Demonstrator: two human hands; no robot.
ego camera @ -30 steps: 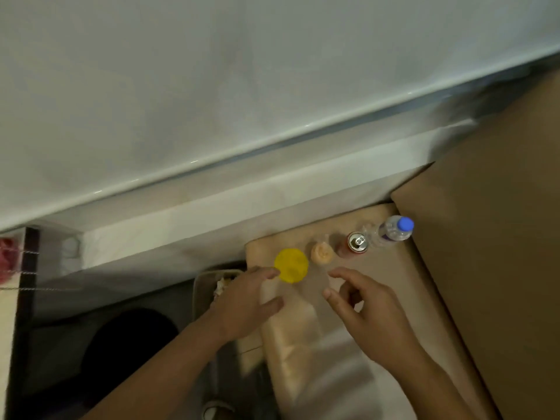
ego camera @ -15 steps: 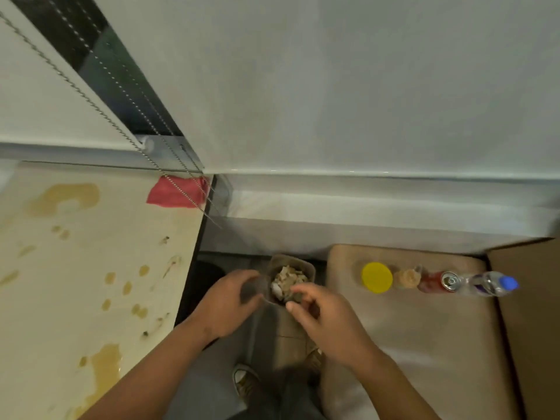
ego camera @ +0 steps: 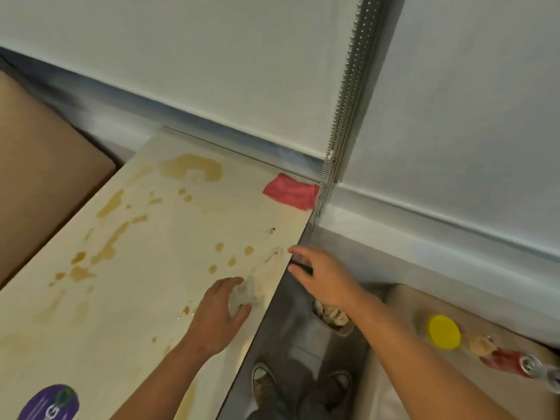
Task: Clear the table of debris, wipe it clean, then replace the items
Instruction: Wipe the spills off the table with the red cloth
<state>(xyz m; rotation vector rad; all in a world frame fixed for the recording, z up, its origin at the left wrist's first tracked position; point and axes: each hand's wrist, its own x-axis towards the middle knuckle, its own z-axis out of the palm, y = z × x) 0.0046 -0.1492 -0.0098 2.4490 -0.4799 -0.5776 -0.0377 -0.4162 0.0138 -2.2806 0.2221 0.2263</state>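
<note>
One head view is all I have. Left hand point(ego camera: 216, 316) lies on the table point(ego camera: 127, 298) with thumb and fingers curled round a small crumpled scrap point(ego camera: 242, 295), pale and maybe clear wrapper or tissue; blur keeps me from saying which. It sits between my thumb and fingertips, near the table's right edge. I judge it very light, soft and crushable, not fragile, so a loose pinch across its bunched middle should do; squeeze too gently and it may slip or spring open. Right hand point(ego camera: 321, 277) hovers past that edge, fingers stretched and slightly spread, holding nothing I can see. Beyond my fingertips lies a pink cloth point(ego camera: 291, 192) at the far corner, and brown spills point(ego camera: 194, 168) spread left of my left hand. Below my right wrist a bin point(ego camera: 333, 318) shows scraps inside.

Against half a second ago, both hands have left the bin mouth and come over the table, and the view has swung left, pushing the yellow lid point(ego camera: 444, 331) and bottles to the right
</note>
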